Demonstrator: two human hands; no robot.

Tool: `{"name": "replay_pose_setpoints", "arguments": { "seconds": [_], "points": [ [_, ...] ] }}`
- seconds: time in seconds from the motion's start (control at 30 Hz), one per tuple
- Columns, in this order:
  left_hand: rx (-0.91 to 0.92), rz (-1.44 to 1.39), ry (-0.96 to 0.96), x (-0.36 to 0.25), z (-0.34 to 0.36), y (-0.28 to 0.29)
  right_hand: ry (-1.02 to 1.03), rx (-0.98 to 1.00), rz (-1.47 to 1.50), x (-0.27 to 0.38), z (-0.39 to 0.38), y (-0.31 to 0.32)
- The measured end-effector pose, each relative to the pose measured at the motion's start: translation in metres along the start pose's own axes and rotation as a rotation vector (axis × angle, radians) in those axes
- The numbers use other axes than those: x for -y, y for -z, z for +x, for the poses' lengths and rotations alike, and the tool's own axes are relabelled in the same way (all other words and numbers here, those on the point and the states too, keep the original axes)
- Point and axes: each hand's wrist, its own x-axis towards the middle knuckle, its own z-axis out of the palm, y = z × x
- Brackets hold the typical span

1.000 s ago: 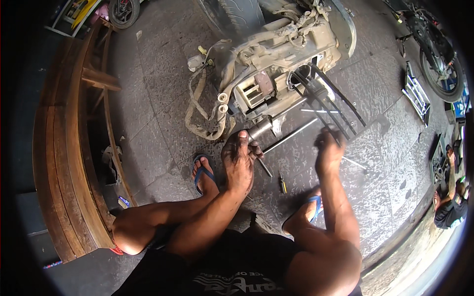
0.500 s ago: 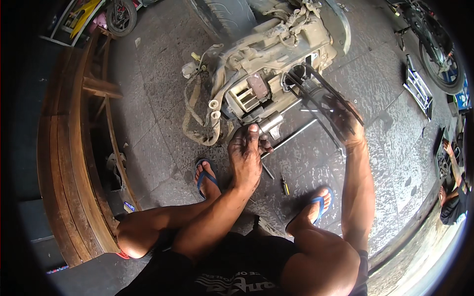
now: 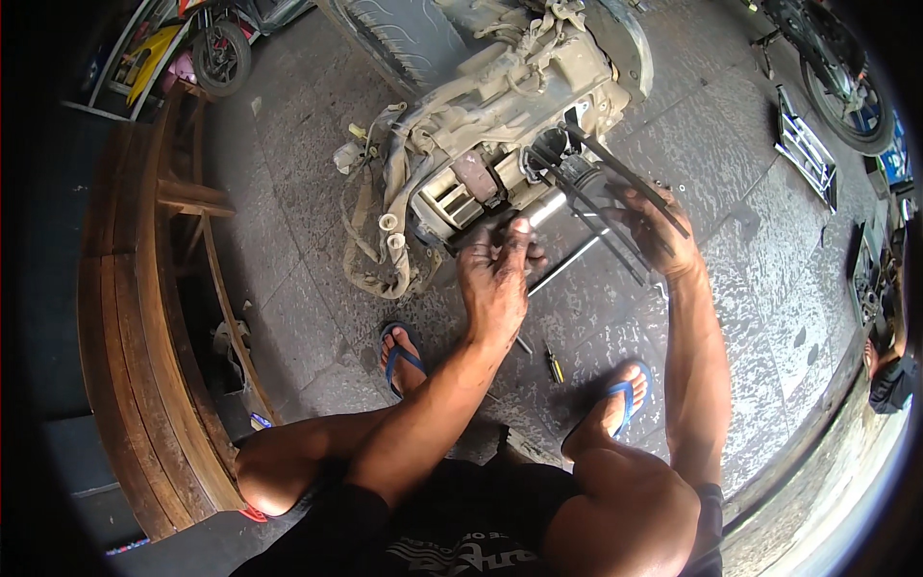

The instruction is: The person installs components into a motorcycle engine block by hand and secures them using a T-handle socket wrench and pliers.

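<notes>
Left hand (image 3: 496, 260), gripping a metal sleeve (image 3: 546, 211) at its 1 o'clock, has neared the engine (image 3: 519, 120); right hand (image 3: 661, 233), grip indeterminable, has reached the engine's 4-o'clock black studs (image 3: 623, 170), seemingly concentrating work there.

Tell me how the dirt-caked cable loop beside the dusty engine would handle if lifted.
The cable loop would probably flex, since it lies in bends, though its thick bundle may resist sharp folding. Its crusted coating suggests a gritty rather than slippery grip. It seems joined to the engine, so it may tug.
</notes>
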Motion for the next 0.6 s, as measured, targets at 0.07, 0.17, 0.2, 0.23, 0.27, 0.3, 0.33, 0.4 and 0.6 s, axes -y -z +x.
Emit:
{"name": "replay_pose_setpoints", "arguments": {
  "seconds": [0.07, 0.17, 0.2, 0.23, 0.27, 0.3, 0.33, 0.4, 0.6],
  "points": [
    [0.005, 0.001, -0.033, 0.003, 0.002, -0.007, 0.005, 0.005, 0.010, 0.002, -0.002, -0.002],
    [0.041, -0.082, -0.056, 0.013, 0.001, -0.003, 0.006, 0.007, 0.055, 0.003, -0.003, -0.004],
    [0.050, -0.111, -0.062, 0.017, -0.001, -0.003, 0.000, 0.000, 0.073, 0.000, -0.003, -0.002],
    [0.060, -0.167, -0.059, 0.021, -0.001, -0.005, -0.003, -0.009, 0.089, -0.001, -0.003, -0.001],
    [0.062, -0.186, -0.059, 0.024, -0.003, -0.005, -0.006, -0.019, 0.104, -0.003, -0.003, 0.000],
    [0.054, -0.197, -0.062, 0.026, -0.003, -0.003, -0.017, -0.034, 0.098, -0.004, -0.004, 0.000],
    [0.050, -0.209, -0.060, 0.026, -0.003, -0.003, -0.021, -0.030, 0.087, -0.001, -0.004, -0.004],
    [0.043, -0.227, -0.052, 0.026, -0.003, -0.001, -0.027, -0.024, 0.065, 0.000, -0.003, -0.010],
    [0.081, -0.149, -0.032, 0.027, -0.002, 0.000, -0.025, -0.048, 0.101, -0.001, -0.005, -0.004]
  ]
}}
